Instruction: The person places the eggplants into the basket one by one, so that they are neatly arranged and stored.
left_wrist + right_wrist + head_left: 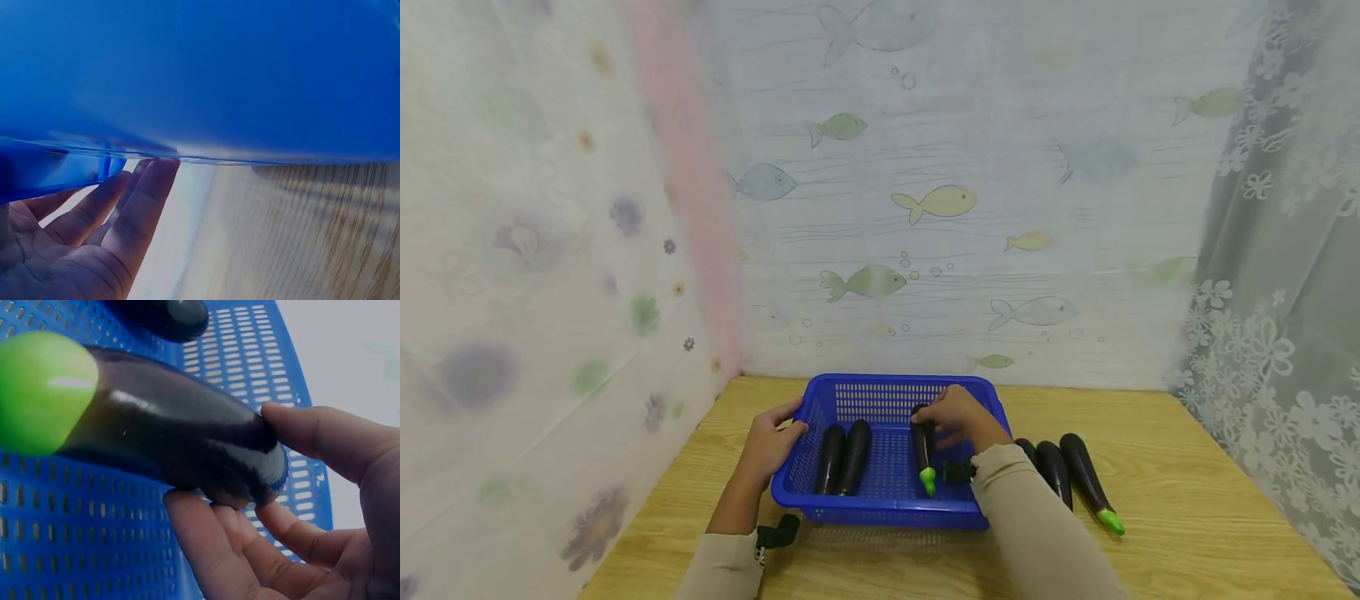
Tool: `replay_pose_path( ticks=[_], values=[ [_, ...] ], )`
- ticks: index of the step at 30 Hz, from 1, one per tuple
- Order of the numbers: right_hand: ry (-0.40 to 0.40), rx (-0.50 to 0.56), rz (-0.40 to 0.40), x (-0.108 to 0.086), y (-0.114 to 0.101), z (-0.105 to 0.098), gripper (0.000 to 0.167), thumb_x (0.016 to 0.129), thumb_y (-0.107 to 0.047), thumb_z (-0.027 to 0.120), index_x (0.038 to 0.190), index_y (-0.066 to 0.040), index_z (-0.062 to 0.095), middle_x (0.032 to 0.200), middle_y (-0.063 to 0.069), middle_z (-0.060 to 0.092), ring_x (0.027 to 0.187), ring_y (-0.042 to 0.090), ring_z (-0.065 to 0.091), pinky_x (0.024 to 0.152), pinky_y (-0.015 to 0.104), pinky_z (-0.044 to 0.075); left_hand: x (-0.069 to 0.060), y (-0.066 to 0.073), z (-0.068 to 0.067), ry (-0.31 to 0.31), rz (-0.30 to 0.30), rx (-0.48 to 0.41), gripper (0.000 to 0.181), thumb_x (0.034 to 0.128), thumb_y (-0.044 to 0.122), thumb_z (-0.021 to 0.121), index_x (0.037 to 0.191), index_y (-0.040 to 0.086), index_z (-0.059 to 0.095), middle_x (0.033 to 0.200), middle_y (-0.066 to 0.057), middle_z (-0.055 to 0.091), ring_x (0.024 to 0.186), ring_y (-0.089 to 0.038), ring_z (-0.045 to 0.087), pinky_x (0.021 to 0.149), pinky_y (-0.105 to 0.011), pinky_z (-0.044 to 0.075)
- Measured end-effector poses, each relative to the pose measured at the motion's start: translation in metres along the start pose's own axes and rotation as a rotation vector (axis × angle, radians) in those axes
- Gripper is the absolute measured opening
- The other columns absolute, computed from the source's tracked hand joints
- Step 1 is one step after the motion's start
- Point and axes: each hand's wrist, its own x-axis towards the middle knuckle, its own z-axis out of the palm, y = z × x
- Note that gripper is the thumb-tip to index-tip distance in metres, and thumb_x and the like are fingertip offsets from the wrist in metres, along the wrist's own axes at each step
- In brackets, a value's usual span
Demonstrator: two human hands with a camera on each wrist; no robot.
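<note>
Closest: beige right sleeve [1037, 525], then left sleeve [718, 575], black wrist unit [778, 531] just ahead of its cuff. Wood-grain worktop [1195, 483] under everything. Blue basket [865, 502] sits on it, plastic, slotted walls and floor.

Three loose eggplants [1083, 471] lie on the worktop, right of the basket, partly behind the right sleeve; the rightmost has its green cap toward the near right.

Held eggplant [924, 446]: inside the basket outline, right half. Glossy, near-black, smooth, bright green cap. Cap points toward the wearer, blunt end away; long axis runs near-far, slight slant. Can't tell if it touches the basket floor.

Right hand [955, 414] part closed, pinching the blunt end: thumb one side, fingers the other. Left hand [767, 446] holds the left rim, thumb on it, fingers fairly straight at the outer side.

Eggplant pair [854, 457] lies in the basket's left half, side by side, also near-far. Far back: pale sheet [865, 208] printed with fish and bubbles; flowered curtain [1262, 350] on the right.
</note>
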Motion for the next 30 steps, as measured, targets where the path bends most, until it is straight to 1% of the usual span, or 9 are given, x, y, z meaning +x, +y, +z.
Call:
replay_pose_path(
  ticks=[2,5,9,15,19,22,24,26,30],
  values=[
    [0.001,-0.003,0.018,0.003,0.002,0.003,0.029,0.082,-0.015,0.085,0.097,0.0,0.066,0.102,0.016,0.067,0.095,0.033,0.07,0.064,0.043,0.064,0.0,0.0,0.0,0.0,-0.002,-0.001,0.056,0.0991,0.014,0.062,0.152,0.004,0.05,0.154,-0.022,0.051,0.127,-0.042,0.063,0.097,-0.051,0.058],
    [-0.009,-0.011,0.02,0.008,0.004,0.006,0.027,0.082,-0.016,0.086,0.095,0.001,0.068,0.1,0.015,0.068,0.092,0.031,0.071,0.063,0.042,0.064,0.001,0.0,0.0,-0.001,-0.006,0.005,0.056,0.099,0.015,0.062,0.152,0.005,0.051,0.154,-0.022,0.051,0.126,-0.042,0.063,0.097,-0.05,0.058],
    [-0.016,-0.007,0.024,0.012,0.005,0.01,0.026,0.081,-0.016,0.087,0.093,0.0,0.069,0.1,0.014,0.068,0.092,0.032,0.071,0.062,0.042,0.064,0.002,0.0,0.0,0.003,-0.008,0.007,0.056,0.0982,0.014,0.063,0.152,0.005,0.051,0.153,-0.021,0.052,0.126,-0.04,0.064,0.095,-0.049,0.059],
    [-0.017,-0.024,0.033,0.007,-0.001,0.016,0.033,0.082,-0.015,0.086,0.102,0.0,0.065,0.106,0.015,0.066,0.093,0.034,0.071,0.062,0.041,0.064,0.001,0.004,0.0,-0.002,0.003,0.023,0.056,0.098,0.013,0.062,0.152,0.003,0.05,0.153,-0.023,0.051,0.128,-0.042,0.062,0.098,-0.051,0.057],
    [-0.022,-0.021,0.035,0.003,-0.005,0.022,0.042,0.082,-0.014,0.086,0.112,0.003,0.061,0.11,0.017,0.065,0.094,0.036,0.072,0.064,0.042,0.064,0.0,0.004,0.0,-0.001,0.0,0.017,0.056,0.0982,0.012,0.062,0.152,0.003,0.05,0.153,-0.023,0.052,0.129,-0.042,0.061,0.1,-0.052,0.056],
    [-0.023,-0.023,0.039,0.003,-0.005,0.027,0.047,0.082,-0.014,0.087,0.115,0.004,0.059,0.109,0.018,0.067,0.092,0.036,0.073,0.064,0.042,0.064,0.001,0.003,0.0,0.004,0.0,0.008,0.056,0.0978,0.012,0.063,0.151,0.003,0.051,0.153,-0.022,0.053,0.128,-0.041,0.062,0.099,-0.051,0.057],
    [-0.026,-0.034,0.041,0.005,-0.005,0.03,0.046,0.081,-0.013,0.087,0.114,0.005,0.06,0.107,0.019,0.068,0.089,0.035,0.073,0.063,0.041,0.064,0.002,0.001,0.0,0.003,0.003,0.008,0.055,0.098,0.012,0.063,0.151,0.003,0.051,0.152,-0.022,0.053,0.126,-0.041,0.063,0.098,-0.05,0.057],
    [-0.023,-0.04,0.048,0.008,-0.005,0.033,0.051,0.081,-0.013,0.087,0.119,0.006,0.058,0.105,0.019,0.067,0.086,0.034,0.073,0.062,0.041,0.064,0.002,0.0,0.0,0.001,0.003,0.004,0.055,0.0981,0.012,0.063,0.151,0.004,0.052,0.152,-0.022,0.053,0.126,-0.04,0.064,0.097,-0.05,0.058],
    [-0.031,-0.025,0.053,0.01,-0.006,0.038,0.055,0.081,-0.01,0.086,0.123,0.008,0.055,0.103,0.02,0.067,0.083,0.033,0.074,0.063,0.04,0.064,0.003,-0.001,0.0,-0.001,0.006,0.003,0.055,0.0983,0.013,0.063,0.151,0.004,0.052,0.152,-0.022,0.053,0.126,-0.04,0.064,0.097,-0.05,0.058]
  ],
)
